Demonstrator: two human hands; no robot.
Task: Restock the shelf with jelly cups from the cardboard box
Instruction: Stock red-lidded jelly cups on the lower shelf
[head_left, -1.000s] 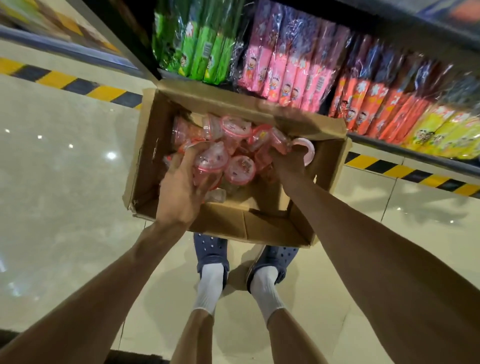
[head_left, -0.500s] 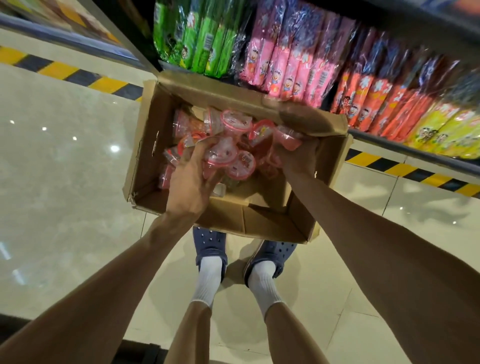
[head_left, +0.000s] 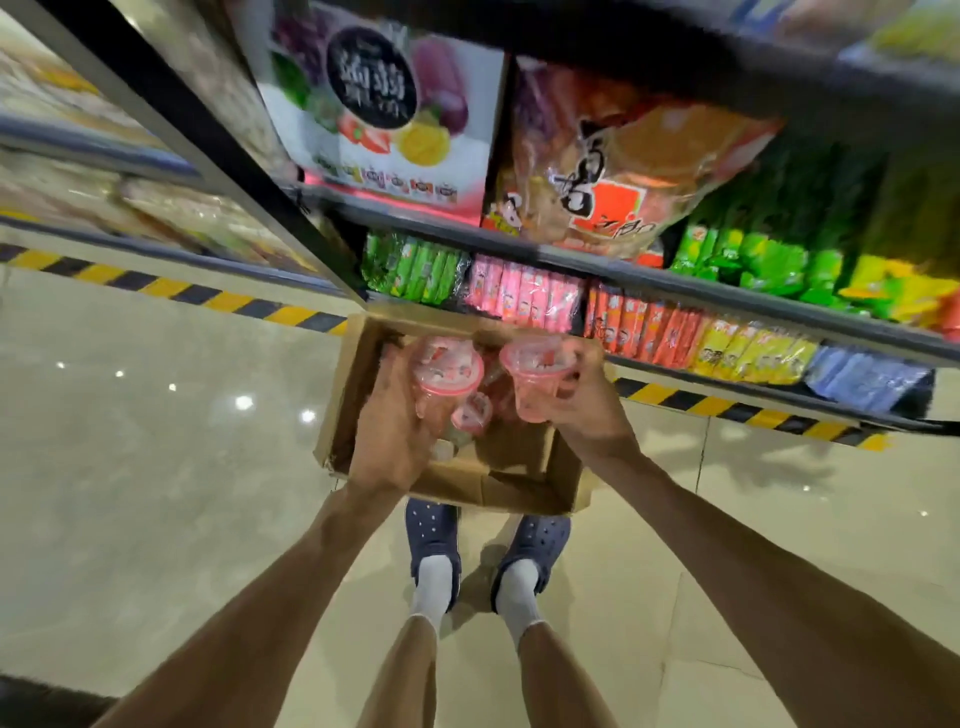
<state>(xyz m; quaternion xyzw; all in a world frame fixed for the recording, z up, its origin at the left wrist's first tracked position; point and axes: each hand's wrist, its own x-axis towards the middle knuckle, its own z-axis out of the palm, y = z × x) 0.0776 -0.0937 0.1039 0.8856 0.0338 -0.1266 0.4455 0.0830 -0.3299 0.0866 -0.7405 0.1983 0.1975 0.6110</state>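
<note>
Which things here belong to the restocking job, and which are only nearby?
Job:
- cardboard box
- jelly cup held by left hand
- jelly cup held by right hand

Nearby only:
- green packs
- pink packs
- striped floor tape

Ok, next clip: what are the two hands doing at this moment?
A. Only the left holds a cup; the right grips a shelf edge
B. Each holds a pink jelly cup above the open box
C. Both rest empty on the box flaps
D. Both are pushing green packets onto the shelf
B: the left hand grips one jelly cup and the right hand grips another jelly cup, both over the open cardboard box.
</note>
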